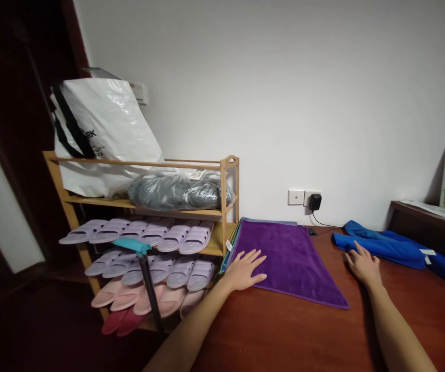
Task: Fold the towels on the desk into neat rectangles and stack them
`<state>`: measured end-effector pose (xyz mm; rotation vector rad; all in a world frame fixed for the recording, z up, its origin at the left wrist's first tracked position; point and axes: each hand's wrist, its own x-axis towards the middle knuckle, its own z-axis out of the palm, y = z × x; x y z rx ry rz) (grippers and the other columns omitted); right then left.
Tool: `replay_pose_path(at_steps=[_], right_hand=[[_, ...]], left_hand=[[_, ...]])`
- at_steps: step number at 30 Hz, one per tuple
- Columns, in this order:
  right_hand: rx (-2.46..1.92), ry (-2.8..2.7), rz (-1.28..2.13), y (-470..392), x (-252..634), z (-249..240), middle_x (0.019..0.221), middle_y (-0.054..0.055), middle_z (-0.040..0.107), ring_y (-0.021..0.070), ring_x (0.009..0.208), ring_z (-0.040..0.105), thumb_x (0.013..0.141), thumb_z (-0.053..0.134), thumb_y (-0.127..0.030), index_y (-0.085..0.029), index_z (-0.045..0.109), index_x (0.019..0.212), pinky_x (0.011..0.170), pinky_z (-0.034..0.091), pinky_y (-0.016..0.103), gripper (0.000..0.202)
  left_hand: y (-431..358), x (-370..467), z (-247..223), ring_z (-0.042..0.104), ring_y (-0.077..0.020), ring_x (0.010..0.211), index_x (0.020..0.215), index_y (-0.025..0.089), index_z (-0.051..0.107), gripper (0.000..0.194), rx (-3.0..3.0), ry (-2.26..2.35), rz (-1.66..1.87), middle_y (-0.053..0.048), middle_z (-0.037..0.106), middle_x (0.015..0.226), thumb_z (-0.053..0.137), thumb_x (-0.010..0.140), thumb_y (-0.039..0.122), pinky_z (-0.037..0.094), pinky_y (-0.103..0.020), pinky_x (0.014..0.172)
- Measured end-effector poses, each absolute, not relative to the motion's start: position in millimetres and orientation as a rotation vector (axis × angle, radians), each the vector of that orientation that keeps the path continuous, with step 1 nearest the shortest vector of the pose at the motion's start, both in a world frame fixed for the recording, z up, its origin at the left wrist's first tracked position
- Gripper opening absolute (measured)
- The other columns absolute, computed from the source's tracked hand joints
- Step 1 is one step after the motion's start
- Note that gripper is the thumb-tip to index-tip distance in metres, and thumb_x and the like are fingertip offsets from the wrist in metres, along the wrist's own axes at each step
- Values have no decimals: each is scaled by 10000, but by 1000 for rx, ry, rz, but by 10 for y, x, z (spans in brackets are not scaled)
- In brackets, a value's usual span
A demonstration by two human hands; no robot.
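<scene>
A purple towel (284,258) lies spread on the reddish-brown table, its right front corner drawn out to a point. Edges of other cloths, grey-blue and green, show beneath it at the left and back. My left hand (244,269) rests flat on the towel's left front edge, fingers spread. Farther right, my right hand (364,264) is at the front edge of a crumpled blue towel (393,250) with white tags. Its index finger reaches onto the blue cloth while the other fingers bend a little toward the table; nothing shows gripped in it.
Left of the table (276,336) stands a wooden shoe rack (228,206) with several lilac, pink and red slippers. On it are a white bag (109,119) and a plastic-wrapped grey bundle (175,190). A black plug (315,201) trails a cord. A dark raised shelf (408,217) borders the right.
</scene>
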<state>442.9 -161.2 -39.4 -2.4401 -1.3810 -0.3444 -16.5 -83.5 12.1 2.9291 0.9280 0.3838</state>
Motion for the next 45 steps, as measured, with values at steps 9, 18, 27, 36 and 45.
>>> replay_pose_path(at_steps=[9,18,27,36,45], right_hand=[[-2571,-1389,-209,-1448,4701,-433,1432,63,365,270,1318,290,823,232,-564,-255,514,1260,1023,222,575,604],[-2562,-1442,-178,-1905,4383,-411,1439,29,357,268,1302,300,834,205,-599,-257,472,1288,1015,259,555,628],[-2489,-1467,-258,-1886,4345,-408,1474,45,265,255,1323,260,849,221,-597,-270,519,1222,1023,251,531,579],[-2484,-1519,-229,-1398,4716,-453,1525,15,130,236,1393,102,842,224,-606,-294,545,1223,1050,187,556,587],[-2512,-1533,-200,-1441,4785,-549,1459,103,308,228,1354,249,850,233,-504,-197,559,1201,1055,195,557,569]], left_hand=[[-920,-186,150,309,-230,1337,1373,347,388,503,2895,945,540,-13,354,1463,361,919,559,208,-456,1083],[-986,-199,148,382,-223,1295,1308,251,498,483,2901,973,672,-64,454,1396,356,933,521,276,-404,1053],[-1009,-194,175,442,-235,1237,1261,234,540,432,2888,985,834,-68,522,1332,394,927,466,294,-407,1043],[-997,-224,185,503,-232,1140,1196,237,578,351,2847,1005,912,-50,583,1242,439,911,388,347,-395,1001],[-1060,-208,209,533,-226,1048,1142,216,595,303,2889,1020,913,-50,614,1159,463,898,338,379,-362,942]])
